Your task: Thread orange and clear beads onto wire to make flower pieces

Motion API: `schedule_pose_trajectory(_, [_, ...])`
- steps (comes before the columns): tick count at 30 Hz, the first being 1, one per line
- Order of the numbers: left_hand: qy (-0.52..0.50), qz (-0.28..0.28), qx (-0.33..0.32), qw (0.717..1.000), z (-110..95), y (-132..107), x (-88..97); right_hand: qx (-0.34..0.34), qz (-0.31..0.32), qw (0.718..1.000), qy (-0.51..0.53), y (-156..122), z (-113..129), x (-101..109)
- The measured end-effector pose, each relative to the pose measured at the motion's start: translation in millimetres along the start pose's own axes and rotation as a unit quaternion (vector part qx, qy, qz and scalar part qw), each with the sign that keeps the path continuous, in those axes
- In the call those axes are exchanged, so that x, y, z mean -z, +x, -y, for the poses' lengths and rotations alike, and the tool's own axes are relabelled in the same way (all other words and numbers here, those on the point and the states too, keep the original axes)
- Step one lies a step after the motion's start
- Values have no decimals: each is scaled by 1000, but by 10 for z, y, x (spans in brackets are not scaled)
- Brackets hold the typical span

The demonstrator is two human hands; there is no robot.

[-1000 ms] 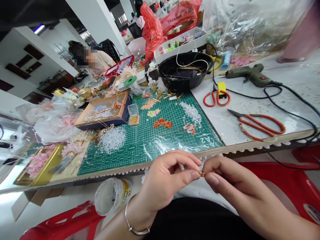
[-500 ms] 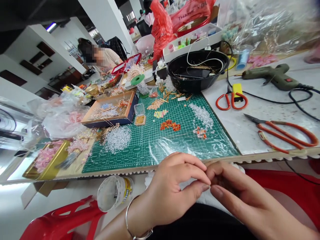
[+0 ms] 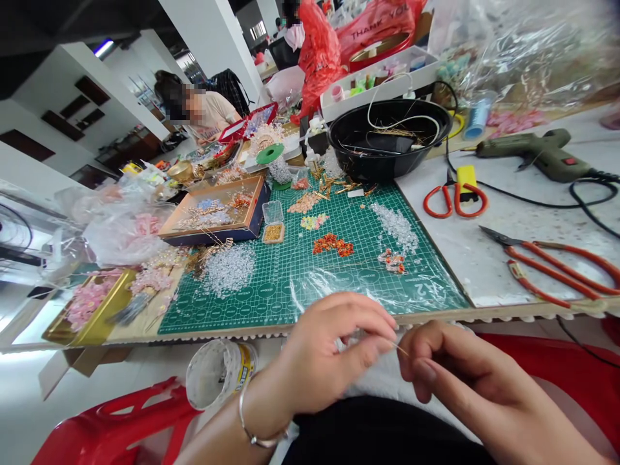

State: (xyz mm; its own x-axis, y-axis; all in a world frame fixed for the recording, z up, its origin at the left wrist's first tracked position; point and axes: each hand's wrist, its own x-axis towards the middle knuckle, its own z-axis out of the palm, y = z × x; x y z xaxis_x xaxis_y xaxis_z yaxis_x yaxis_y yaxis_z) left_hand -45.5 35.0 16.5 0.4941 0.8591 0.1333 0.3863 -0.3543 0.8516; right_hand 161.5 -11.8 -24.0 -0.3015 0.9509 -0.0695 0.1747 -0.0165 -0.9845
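Note:
Just in front of the table edge, my left hand (image 3: 334,355) pinches one end of a thin gold-coloured wire (image 3: 400,349) between thumb and fingertips. The wire's other end runs into the closed fingers of my right hand (image 3: 455,368), which hide whatever else may be there. Beyond the hands lies a green cutting mat (image 3: 271,290). On it are orange-red beads or petals (image 3: 333,245), a small cluster of clear and orange pieces (image 3: 391,261), a scatter of clear beads (image 3: 394,226) and a larger heap of clear beads (image 3: 230,268).
Orange-handled pliers (image 3: 557,258), red-handled cutters (image 3: 455,197) and a glue gun (image 3: 537,152) lie right. A black basin (image 3: 387,148) stands behind the mat. Left are an open box (image 3: 256,216) and a gold tray (image 3: 109,316). Another person (image 3: 216,113) sits beyond.
My hands have drawn slightly apart, and the thin wire now shows between them. The right hand has tipped a little downward. The view has shifted slightly.

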Motion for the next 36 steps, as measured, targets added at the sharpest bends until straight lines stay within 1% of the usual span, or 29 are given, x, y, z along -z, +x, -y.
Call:
schedule_pose_trajectory(1, [62,-27,15,998,88,55,123,-6,6,1000,10,-19,-20,5])
schedule_pose_trajectory(2, [146,-80,47,985,202,125,277,-11,12,1000,16,-41,-44,10])
schedule_pose_trajectory(3, [245,-132,102,955,337,209,454,-13,22,1000,18,-63,-71,14])
schedule_pose_trajectory(4, [349,-155,153,911,486,301,641,-16,34,999,14,-85,-98,16])
schedule_pose_trajectory(5, [387,-160,177,891,639,396,826,-18,46,999,8,-106,-123,16])
schedule_pose_trajectory(7, [431,-146,208,866,924,580,1136,-22,64,998,-13,-140,-161,8])
schedule_pose_trajectory(8, [451,-125,222,855,1043,660,1246,-21,72,997,-25,-153,-174,2])
schedule_pose_trajectory(10, [480,-72,242,840,1224,787,1371,-23,81,995,-47,-169,-187,-7])
schedule_pose_trajectory(12, [499,-25,256,828,1336,869,1403,-28,84,994,-63,-177,-192,-9])
schedule_pose_trajectory(14, [512,6,265,817,1400,914,1400,-37,88,993,-70,-180,-197,-2])
schedule_pose_trajectory(18, [529,28,268,805,1452,929,1404,-52,113,990,-59,-187,-213,23])
schedule_pose_trajectory(22, [541,22,256,801,1462,894,1431,-55,124,990,-41,-173,-200,31])
schedule_pose_trajectory(26, [541,6,245,805,1448,874,1458,-39,97,993,-55,-146,-137,19])
schedule_pose_trajectory(29, [530,-6,243,812,1425,875,1480,-35,72,995,-66,-159,-97,14])
schedule_pose_trajectory(36, [475,-49,267,837,1409,829,1489,-30,60,996,-60,-196,-58,8])
